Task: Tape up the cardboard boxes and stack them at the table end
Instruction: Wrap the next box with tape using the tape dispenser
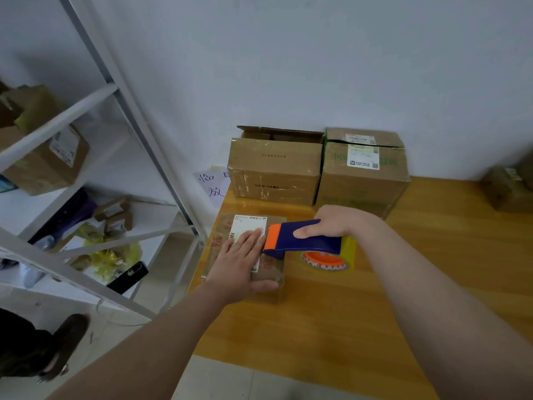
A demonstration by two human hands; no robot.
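The left hand (240, 259) presses flat on a small box (248, 249) on the desk (331, 321). The right hand (336, 222) grips a tape dispenser (305, 238) at its edge.

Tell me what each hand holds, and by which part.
The right hand grips the tape dispenser by its blue handle. The left hand holds nothing; it presses flat on the small box.

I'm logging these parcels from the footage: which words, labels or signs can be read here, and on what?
"NEW PA?E", one letter unclear: front of the open-topped box.
"临" and "放", handwritten: paper sheet beside it, partly hidden.
Shipping labels on the flat parcel and the right-hand box: too small to read.
Green print on the right-hand box: blurred.
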